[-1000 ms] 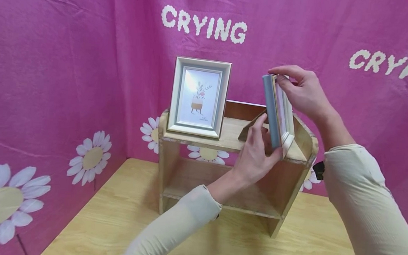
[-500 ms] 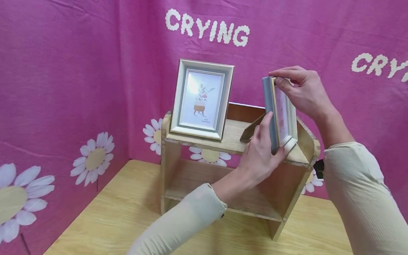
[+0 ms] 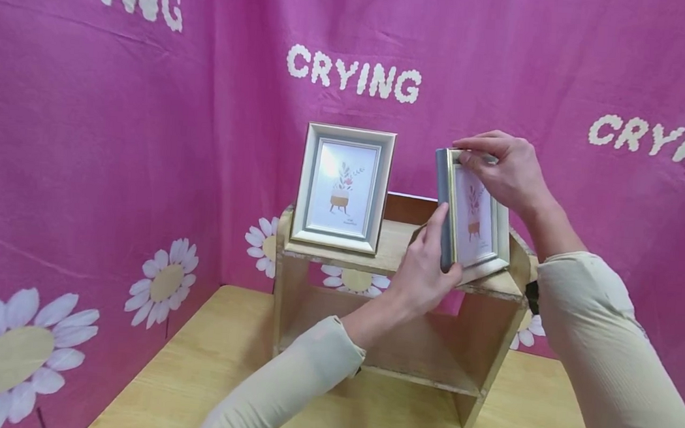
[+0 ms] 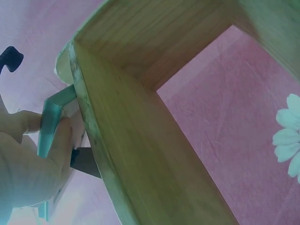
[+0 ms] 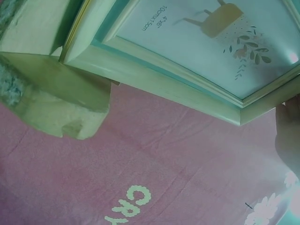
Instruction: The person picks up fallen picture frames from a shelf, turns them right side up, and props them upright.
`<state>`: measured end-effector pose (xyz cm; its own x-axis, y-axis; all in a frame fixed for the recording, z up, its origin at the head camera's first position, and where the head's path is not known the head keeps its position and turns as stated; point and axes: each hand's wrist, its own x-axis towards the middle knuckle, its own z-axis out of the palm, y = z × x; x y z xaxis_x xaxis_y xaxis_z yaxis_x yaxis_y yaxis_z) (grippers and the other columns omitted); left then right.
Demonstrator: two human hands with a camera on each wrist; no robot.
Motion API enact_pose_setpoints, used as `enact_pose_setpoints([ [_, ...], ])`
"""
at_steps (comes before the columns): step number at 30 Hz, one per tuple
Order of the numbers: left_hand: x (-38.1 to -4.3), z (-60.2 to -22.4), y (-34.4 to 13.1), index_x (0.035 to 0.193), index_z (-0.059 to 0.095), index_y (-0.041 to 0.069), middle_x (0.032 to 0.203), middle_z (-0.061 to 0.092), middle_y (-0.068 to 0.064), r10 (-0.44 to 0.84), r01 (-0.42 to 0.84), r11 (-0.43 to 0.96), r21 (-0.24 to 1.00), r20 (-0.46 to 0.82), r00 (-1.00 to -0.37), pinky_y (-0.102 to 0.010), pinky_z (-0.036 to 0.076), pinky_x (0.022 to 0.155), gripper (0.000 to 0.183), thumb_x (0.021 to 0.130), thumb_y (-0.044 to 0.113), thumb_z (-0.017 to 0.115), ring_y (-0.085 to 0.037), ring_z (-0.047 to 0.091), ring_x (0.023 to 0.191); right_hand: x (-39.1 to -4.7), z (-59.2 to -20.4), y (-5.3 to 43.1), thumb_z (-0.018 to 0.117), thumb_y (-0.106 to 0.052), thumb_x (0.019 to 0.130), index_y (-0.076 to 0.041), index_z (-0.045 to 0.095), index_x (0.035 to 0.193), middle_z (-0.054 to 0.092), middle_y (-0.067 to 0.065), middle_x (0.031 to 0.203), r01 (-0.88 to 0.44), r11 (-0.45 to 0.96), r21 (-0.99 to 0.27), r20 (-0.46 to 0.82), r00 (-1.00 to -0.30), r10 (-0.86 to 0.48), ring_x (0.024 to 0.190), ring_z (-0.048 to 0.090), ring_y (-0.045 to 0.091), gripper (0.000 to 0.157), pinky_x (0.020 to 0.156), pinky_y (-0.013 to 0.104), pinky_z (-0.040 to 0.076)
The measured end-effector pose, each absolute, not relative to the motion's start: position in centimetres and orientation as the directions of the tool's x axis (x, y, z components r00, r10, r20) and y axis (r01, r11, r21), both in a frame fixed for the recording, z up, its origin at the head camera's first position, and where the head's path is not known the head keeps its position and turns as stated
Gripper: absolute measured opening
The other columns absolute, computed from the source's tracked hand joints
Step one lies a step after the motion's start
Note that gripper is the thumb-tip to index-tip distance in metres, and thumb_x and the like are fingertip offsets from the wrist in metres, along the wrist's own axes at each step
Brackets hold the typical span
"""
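A picture frame [image 3: 476,217] with a potted-plant print stands angled on the right end of the wooden shelf unit's [image 3: 400,240] top board. My left hand [image 3: 424,268] grips its lower left edge, fingers reaching behind and thumb in front. At the top, my right hand [image 3: 507,168] pinches the rim between thumb and fingers. The left wrist view shows the frame's side edge [image 4: 50,117] between the left thumb and fingers, with a dark back stand [image 4: 86,161] beyond. In the right wrist view, the frame's pale border [image 5: 159,79] crosses the top, my right fingertips [image 5: 289,126] at one corner.
A matching picture frame [image 3: 344,188] stands upright on the left end of the same top board. The shelf unit rests on a light wood table [image 3: 192,362]. Pink fabric [image 3: 243,103] with daisies and lettering hangs behind and at the left.
The right-hand frame has turned from nearly edge-on to show more of its front print. Both hands have kept their hold on it. The head view has tilted up slightly.
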<state>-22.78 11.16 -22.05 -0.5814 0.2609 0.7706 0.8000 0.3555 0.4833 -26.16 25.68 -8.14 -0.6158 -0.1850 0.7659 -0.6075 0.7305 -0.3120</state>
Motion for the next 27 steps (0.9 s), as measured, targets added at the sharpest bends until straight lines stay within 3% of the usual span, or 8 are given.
enact_pose_setpoints([
  [9,-24.0,-22.0,9.5,0.157,0.016,0.009,0.132,0.055,-0.022,0.313,0.822,0.321,0.471,0.766,-0.562,-0.016,0.053,0.085,0.093,0.082,-0.004,0.07,-0.022,0.064,0.107,-26.4,-8.1,25.4,0.068,-0.007,0.09,-0.005,0.076,0.11,0.071,0.017,0.108,-0.587,0.765,-0.265,0.806,-0.57,-0.158,0.085,0.051,-0.012,0.022,0.072,0.008,0.041],
  [13,-24.7,-21.8,8.7,0.158,0.015,0.008,0.132,0.056,-0.022,0.343,0.826,0.302,0.476,0.754,-0.56,-0.012,0.053,0.077,0.091,0.084,-0.005,0.066,-0.02,0.064,0.1,-26.5,-8.0,25.4,0.068,-0.007,0.09,-0.004,0.076,0.11,0.071,0.019,0.107,-0.572,0.784,-0.24,0.815,-0.558,-0.158,0.09,0.061,0.006,0.022,0.07,0.007,0.04],
  [18,-25.2,-21.7,8.0,0.158,0.014,0.008,0.132,0.056,-0.022,0.367,0.836,0.295,0.462,0.754,-0.545,-0.011,0.047,0.06,0.091,0.084,-0.006,0.064,-0.012,0.055,0.068,-26.6,-8.0,25.7,0.069,-0.008,0.09,-0.002,0.075,0.111,0.07,0.022,0.109,-0.547,0.804,-0.234,0.814,-0.563,-0.145,0.098,0.063,0.033,0.022,0.071,0.006,0.037],
  [22,-25.4,-21.8,7.8,0.159,0.013,0.011,0.145,0.048,-0.021,0.377,0.829,0.302,0.47,0.74,-0.557,-0.014,0.044,0.054,0.091,0.085,-0.005,0.064,-0.01,0.044,0.057,-26.6,-8.0,26.1,0.072,-0.012,0.089,-0.001,0.075,0.111,0.069,0.023,0.109,-0.512,0.823,-0.246,0.812,-0.573,-0.114,0.098,0.063,0.033,0.024,0.071,0.006,0.037],
  [27,-25.6,-21.5,7.5,0.159,0.013,0.011,0.153,0.042,-0.018,0.387,0.835,0.329,0.442,0.743,-0.546,-0.016,0.046,0.067,0.091,0.086,-0.004,0.064,-0.016,0.049,0.07,-26.2,-7.8,26.7,0.074,-0.019,0.088,-0.001,0.075,0.11,0.069,0.022,0.108,-0.454,0.852,-0.262,0.808,-0.586,-0.064,0.092,0.06,0.02,0.028,0.07,0.01,0.037],
])
